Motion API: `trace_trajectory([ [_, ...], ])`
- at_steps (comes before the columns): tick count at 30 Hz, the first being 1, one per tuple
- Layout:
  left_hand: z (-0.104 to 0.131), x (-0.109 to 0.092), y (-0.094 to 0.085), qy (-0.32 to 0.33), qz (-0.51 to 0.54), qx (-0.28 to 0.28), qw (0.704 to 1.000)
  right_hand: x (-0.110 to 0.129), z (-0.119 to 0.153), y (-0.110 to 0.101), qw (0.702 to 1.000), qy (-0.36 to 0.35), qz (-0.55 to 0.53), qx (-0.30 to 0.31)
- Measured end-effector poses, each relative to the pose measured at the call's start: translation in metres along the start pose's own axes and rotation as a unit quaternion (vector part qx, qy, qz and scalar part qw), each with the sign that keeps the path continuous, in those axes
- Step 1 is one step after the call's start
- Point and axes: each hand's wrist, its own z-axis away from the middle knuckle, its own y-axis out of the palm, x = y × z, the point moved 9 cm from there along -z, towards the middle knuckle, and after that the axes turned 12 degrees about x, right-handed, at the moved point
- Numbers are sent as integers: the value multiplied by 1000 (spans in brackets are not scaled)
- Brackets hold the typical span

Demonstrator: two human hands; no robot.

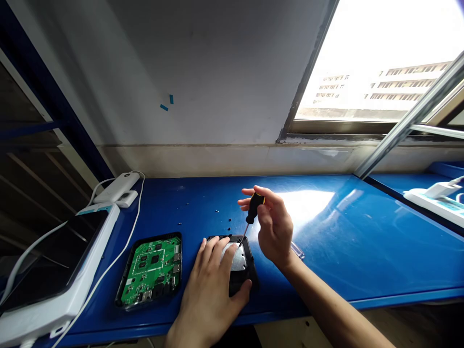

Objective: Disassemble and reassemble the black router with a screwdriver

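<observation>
Pinched in the right hand (pixel 272 227), between thumb and index finger on the dark handle: a screwdriver (pixel 254 207), with the other fingers held out loosely past it rather than wrapped round. Slanting down leftward, with its tip at the upper right corner of a silvery metal plate (pixel 238 263) set in a black casing (pixel 250 256); too small there to tell whether seated in a screw. Laid palm down over that casing, the left hand (pixel 210 278), with fingers slightly apart across the far edge and plate, thumb stretched wide toward the right side, steadying contact without any closed grip. Beneath both, a blue bench (pixel 326 270). Just left of the casing, a green circuit board (pixel 154 263); beyond, near the casing, a few tiny screws (pixel 217 210), scattered.
</observation>
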Motion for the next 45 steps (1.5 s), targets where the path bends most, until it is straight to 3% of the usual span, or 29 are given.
trace_trajectory([
  [10,0,1,0,-12,3,12,1000,-5,-1,-4,998,32,-36,-29],
  [29,-1,4,-1,-39,20,43,998,-26,-1,-12,994,97,8,-49],
  [38,-2,3,-1,-37,23,49,998,-22,-4,-6,995,86,-52,-22],
  [45,-3,0,-6,-26,24,32,999,-25,-2,-12,994,92,-21,-54],
])
